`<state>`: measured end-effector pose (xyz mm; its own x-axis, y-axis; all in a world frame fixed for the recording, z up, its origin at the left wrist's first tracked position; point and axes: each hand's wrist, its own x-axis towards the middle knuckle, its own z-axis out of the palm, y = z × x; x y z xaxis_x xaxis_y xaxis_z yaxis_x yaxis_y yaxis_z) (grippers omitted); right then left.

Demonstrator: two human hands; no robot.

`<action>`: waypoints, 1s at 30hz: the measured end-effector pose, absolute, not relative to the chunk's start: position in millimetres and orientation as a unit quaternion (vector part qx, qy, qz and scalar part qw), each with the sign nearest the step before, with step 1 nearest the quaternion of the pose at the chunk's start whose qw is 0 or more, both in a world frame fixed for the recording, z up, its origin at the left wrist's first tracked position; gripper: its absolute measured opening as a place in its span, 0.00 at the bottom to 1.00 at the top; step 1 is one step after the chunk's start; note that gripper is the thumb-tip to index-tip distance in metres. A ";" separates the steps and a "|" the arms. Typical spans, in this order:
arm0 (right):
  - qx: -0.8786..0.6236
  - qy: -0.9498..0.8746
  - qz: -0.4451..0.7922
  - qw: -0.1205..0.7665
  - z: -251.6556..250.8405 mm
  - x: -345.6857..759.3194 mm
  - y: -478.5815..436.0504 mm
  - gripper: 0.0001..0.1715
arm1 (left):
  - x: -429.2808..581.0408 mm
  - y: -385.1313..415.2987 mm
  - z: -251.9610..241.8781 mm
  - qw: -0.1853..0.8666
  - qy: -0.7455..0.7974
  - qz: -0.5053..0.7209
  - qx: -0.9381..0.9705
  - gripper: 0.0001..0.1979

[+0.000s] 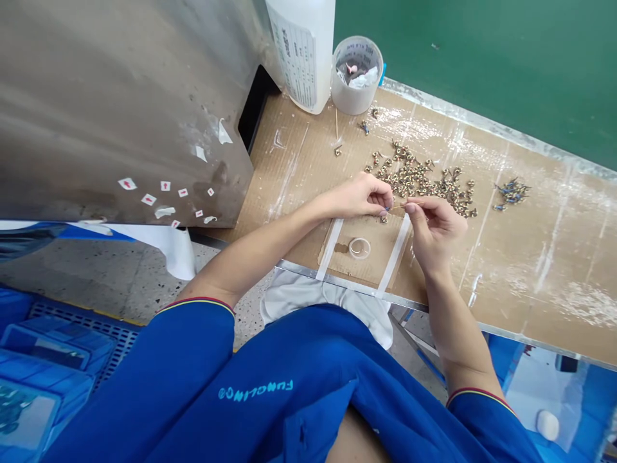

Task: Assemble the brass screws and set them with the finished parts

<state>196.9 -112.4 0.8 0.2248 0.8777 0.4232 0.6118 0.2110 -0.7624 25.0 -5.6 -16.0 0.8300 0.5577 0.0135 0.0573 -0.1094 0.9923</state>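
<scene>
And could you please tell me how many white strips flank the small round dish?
2: the left strip, near the left hand, and the right strip, near the right hand, with the dish between them. Their far ends may be hidden.

A speckled grey floor adjoins blue crates.

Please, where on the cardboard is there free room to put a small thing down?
The widest bare patch of cardboard lies right of the right hand, between the small blue-tipped pile and the near edge. Another lies between the left forearm and the white bottle. The space beyond that hand and the left hand is crowded by the large pile of metal parts.
</scene>
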 end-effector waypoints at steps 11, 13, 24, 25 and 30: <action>-0.612 -0.617 0.141 0.474 0.1 198.0 -112.4 0.20 | 24.9 -6.8 -14.6 0.633 0.204 0.199 0.720 0.04; -0.612 -0.620 0.143 0.470 0.3 198.1 -112.4 0.20 | 24.8 -6.7 -14.7 0.634 0.202 0.202 0.719 0.04; -0.588 -0.640 0.154 0.470 2.0 199.0 -113.4 0.18 | 23.7 -6.1 -15.7 0.630 0.198 0.206 0.722 0.03; -0.585 -0.640 0.154 0.473 2.1 199.1 -113.5 0.17 | 23.7 -5.9 -15.8 0.628 0.198 0.207 0.723 0.03; -0.588 -0.642 0.154 0.467 2.1 199.2 -113.5 0.19 | 23.8 -4.3 -16.3 0.622 0.198 0.205 0.729 0.02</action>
<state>199.2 -113.5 2.1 0.1288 0.8989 0.4188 0.6115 0.2605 -0.7471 23.8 -4.3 -16.3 0.8380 0.5431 0.0524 0.0335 -0.1472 0.9885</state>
